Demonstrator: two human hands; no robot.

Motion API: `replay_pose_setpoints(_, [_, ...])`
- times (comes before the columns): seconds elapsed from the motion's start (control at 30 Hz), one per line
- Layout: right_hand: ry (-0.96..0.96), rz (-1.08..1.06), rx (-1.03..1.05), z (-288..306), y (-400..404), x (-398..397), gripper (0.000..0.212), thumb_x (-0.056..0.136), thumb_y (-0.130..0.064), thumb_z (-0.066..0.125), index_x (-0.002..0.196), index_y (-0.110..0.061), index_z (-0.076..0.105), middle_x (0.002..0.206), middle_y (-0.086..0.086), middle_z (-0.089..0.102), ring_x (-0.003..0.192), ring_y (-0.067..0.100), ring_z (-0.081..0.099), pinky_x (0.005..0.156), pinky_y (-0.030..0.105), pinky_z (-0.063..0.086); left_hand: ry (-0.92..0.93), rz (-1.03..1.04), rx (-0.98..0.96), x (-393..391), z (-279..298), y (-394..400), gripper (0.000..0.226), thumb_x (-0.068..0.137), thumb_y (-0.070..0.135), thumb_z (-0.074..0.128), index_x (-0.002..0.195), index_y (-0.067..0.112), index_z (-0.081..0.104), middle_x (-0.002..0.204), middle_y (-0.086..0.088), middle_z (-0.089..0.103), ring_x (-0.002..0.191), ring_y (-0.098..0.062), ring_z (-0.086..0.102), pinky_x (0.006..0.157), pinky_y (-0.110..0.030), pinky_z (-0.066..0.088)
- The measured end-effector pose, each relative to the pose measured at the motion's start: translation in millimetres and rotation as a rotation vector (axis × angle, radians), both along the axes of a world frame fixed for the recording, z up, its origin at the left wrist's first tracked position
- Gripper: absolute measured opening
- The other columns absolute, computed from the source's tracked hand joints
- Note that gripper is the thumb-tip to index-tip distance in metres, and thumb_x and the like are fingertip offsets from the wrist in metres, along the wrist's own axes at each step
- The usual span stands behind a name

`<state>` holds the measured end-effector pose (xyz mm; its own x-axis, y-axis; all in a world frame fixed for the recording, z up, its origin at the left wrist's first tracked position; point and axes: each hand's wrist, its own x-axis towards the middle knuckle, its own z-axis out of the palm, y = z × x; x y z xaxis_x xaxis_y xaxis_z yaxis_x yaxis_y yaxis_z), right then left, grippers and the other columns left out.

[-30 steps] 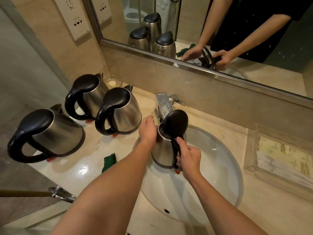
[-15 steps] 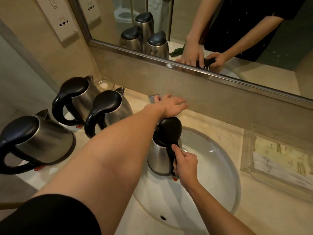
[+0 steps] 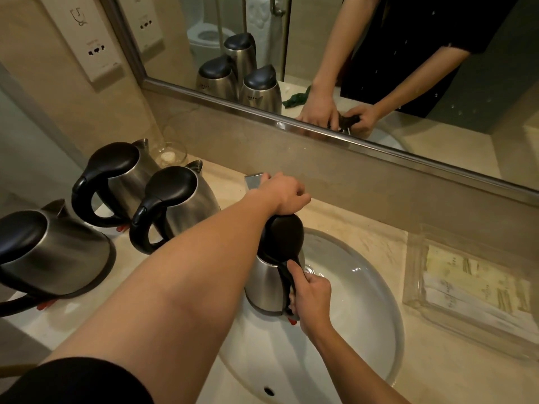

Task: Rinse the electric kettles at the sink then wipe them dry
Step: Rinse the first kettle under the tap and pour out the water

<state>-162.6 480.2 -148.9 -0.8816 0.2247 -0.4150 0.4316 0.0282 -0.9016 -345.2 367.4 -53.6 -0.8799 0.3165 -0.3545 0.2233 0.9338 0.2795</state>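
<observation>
We are standing at a pale stone counter (image 3: 364,231) with a white oval sink (image 3: 364,310) set into it and a wide mirror (image 3: 320,53) running along the far wall. Our right hand (image 3: 310,298) is wrapping its curled fingers around the black handle of a steel kettle (image 3: 267,287), which is sitting upright over the left part of the basin with its black lid (image 3: 284,234) hinged up. Our left hand (image 3: 284,193) is reaching across above that lid to the tap (image 3: 253,180) at the far edge of the sink; its fingers are bending down over the tap, but we cannot tell whether they are gripping it or only resting on it. Three more kettles are standing on the counter to the left, all with lids down: one near the left edge (image 3: 55,252), one far back by the wall (image 3: 116,179), and one just beside it, nearer the sink (image 3: 175,202). A small glass dish (image 3: 172,154) is sitting behind them against the wall. A clear tray (image 3: 466,290) holding paper packets is resting on the counter to the right of the sink. On the wall at far left a socket plate (image 3: 87,39) is showing. In the mirror we are seeing a green cloth (image 3: 296,99) lying on the counter.
</observation>
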Motion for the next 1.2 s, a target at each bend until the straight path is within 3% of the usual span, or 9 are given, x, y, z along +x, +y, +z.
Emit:
replay_pose_setpoints(0.23, [0.015,0.006,0.030,0.9,3.9,2.2,0.048,0.094,-0.036,0.069,0.056,-0.008,0.060,0.044,0.002,0.052,0.043,0.019,0.050,0.052,0.033,0.048,0.101,0.083,0.075,5.1,-4.8,-2.9,0.039,0.106,0.037,0.042,0.076,0.022,0.062,0.076,-0.002,0.060,0.091,-0.026,0.056,0.111,-0.047,0.031])
replay_pose_setpoints(0.3, [0.019,0.022,0.044,0.5,5.7,3.7,0.050,0.093,-0.038,0.070,0.054,-0.009,0.062,0.045,0.004,0.053,0.044,0.021,0.052,0.056,0.038,0.050,0.095,0.092,0.114,9.0,-6.2,-6.5,0.038,0.106,0.038,0.041,0.086,0.022,0.069,0.087,-0.004,0.068,0.097,-0.026,0.059,0.113,-0.045,0.030])
replay_pose_setpoints(0.4, [0.014,0.040,0.061,1.5,8.8,8.3,0.049,0.091,-0.041,0.071,0.054,-0.010,0.062,0.046,0.005,0.055,0.048,0.023,0.053,0.059,0.044,0.054,0.155,0.116,0.124,15.4,-4.4,-13.0,0.039,0.105,0.041,0.043,0.118,0.024,0.076,0.115,-0.003,0.075,0.116,-0.027,0.060,0.112,-0.042,0.030])
replay_pose_setpoints(0.57, [0.014,0.045,0.072,11.1,15.6,22.2,0.048,0.092,-0.040,0.070,0.056,-0.008,0.063,0.045,0.001,0.053,0.046,0.020,0.054,0.059,0.049,0.057,0.216,0.239,0.226,36.5,6.3,-21.7,0.033,0.102,0.041,0.050,0.116,0.025,0.075,0.118,0.000,0.073,0.120,-0.025,0.058,0.105,-0.041,0.034])
replay_pose_setpoints(0.7, [0.050,0.042,0.105,20.1,28.2,33.5,0.050,0.092,-0.041,0.071,0.054,-0.010,0.064,0.046,0.001,0.054,0.049,0.023,0.056,0.059,0.050,0.057,0.254,0.338,0.520,83.2,21.8,-9.8,0.037,0.106,0.042,0.054,0.116,0.013,0.076,0.118,-0.004,0.072,0.111,-0.024,0.062,0.104,-0.045,0.047])
replay_pose_setpoints(0.83, [0.055,-0.004,0.089,29.7,44.6,49.2,0.053,0.091,-0.045,0.072,0.049,-0.013,0.060,0.048,0.007,0.053,0.050,0.028,0.051,0.054,0.047,0.049,0.244,0.423,0.684,131.0,26.3,10.7,0.039,0.103,0.043,0.064,0.128,0.015,0.072,0.132,0.001,0.068,0.126,-0.014,0.058,0.113,-0.040,0.045])
replay_pose_setpoints(0.97, [0.094,-0.039,0.095,45.2,62.0,67.4,0.054,0.091,-0.044,0.071,0.050,-0.011,0.061,0.047,0.008,0.053,0.047,0.026,0.049,0.053,0.039,0.044,0.251,0.526,0.673,171.4,14.8,31.0,0.060,0.098,0.053,0.068,0.146,0.020,0.057,0.148,0.003,0.056,0.139,-0.015,0.048,0.114,-0.029,0.035])
replay_pose_setpoints(1.1, [0.124,-0.088,0.105,56.1,77.6,88.0,0.056,0.091,-0.040,0.073,0.043,-0.016,0.058,0.045,0.008,0.052,0.047,0.026,0.048,0.053,0.038,0.042,0.163,0.786,0.790,195.7,5.4,58.7,0.088,0.090,0.070,0.066,0.159,0.021,0.041,0.160,-0.001,0.044,0.149,-0.022,0.040,0.121,-0.043,0.037])
replay_pose_setpoints(1.2, [0.123,-0.149,0.104,63.1,87.5,103.8,0.060,0.091,-0.038,0.074,0.039,-0.016,0.055,0.044,0.008,0.050,0.045,0.025,0.046,0.051,0.036,0.040,0.073,0.893,0.822,203.4,5.0,75.3,0.104,0.083,0.079,0.066,0.159,0.014,0.038,0.158,-0.008,0.046,0.147,-0.030,0.043,0.118,-0.047,0.040])
